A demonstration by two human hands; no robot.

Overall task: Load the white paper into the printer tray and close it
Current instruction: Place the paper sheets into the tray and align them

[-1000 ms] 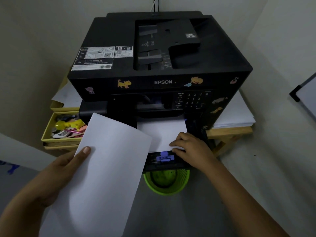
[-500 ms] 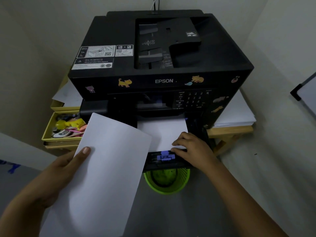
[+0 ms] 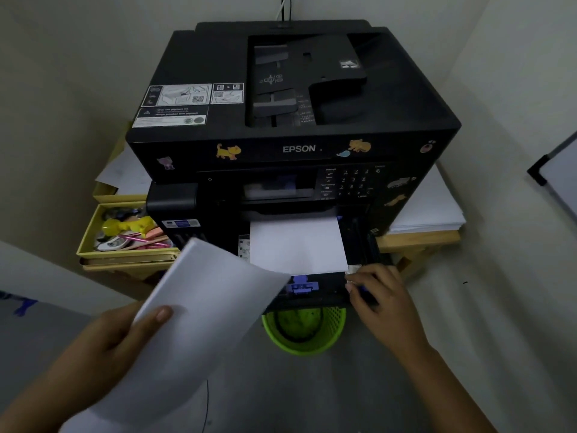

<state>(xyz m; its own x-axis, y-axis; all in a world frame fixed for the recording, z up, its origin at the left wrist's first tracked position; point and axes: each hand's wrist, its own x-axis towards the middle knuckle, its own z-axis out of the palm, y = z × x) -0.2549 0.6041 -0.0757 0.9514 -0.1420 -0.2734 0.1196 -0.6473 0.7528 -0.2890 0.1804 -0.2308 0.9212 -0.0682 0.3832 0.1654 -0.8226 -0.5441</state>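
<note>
Since half a second ago: loose stack of white paper (image 3: 199, 310) swung rightward, leading corner now overlapping front edge of printer tray (image 3: 315, 292); right hand (image 3: 379, 296) shifted off sheet already in tray (image 3: 296, 245) to tray's front right corner.

Left to right. Left hand (image 3: 112, 342): closed around near edge of loose stack, thumb on top, fingers beneath out of sight. Stack held in air, tilted, not yet inside tray. Tray: pulled out under black printer (image 3: 293, 120), purple paper guide (image 3: 300, 285) at front edge. Right hand: fingers curled at tray corner; whether gripping, pressing or merely touching cannot be told.

Recommended handling, as judgement: square stack edges before insertion; bring long edge parallel with tray sides; lower flat onto sheet already there; slide fully back; set purple guide snug without bowing paper; steady tray with right hand while feeding; push tray home level only once paper lies flat.

Hidden or unclear: stack blurred, sheet count not readable. Left side of tray covered by stack, side guides unseen. Rear of tray lost inside printer. Right fingertips dark against tray. Green basket (image 3: 304, 332) below partly covered by tray. Bench (image 3: 418, 239) largely hidden beneath printer.
</note>
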